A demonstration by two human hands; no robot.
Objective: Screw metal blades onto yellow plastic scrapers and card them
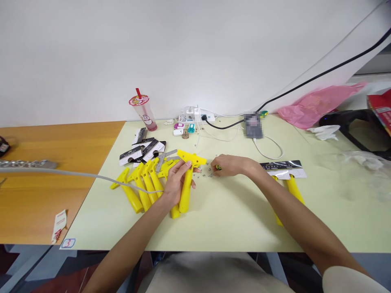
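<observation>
My left hand [175, 183] is wrapped round a yellow plastic scraper handle [185, 191], its wide T-shaped head tilted up toward the back. To the right of that head, my right hand [227, 165] is closed, low over the table, on a tool with a green-and-black end [218, 167]; most of it is hidden by the fingers. Small metal screws or nuts [209, 175] lie scattered between the two hands. Several more yellow scraper handles [131, 197] rest in a row left of my left hand. Grey metal blades [166, 154] lie just behind them.
Black-and-white packaging cards [131, 155] and a drink cup [145, 114] stand at the back left. A power strip [195, 116] with cables runs along the wall. Packaged yellow scrapers [295, 190] lie partly under my right forearm. A grey cable [100, 176] crosses to my left wrist.
</observation>
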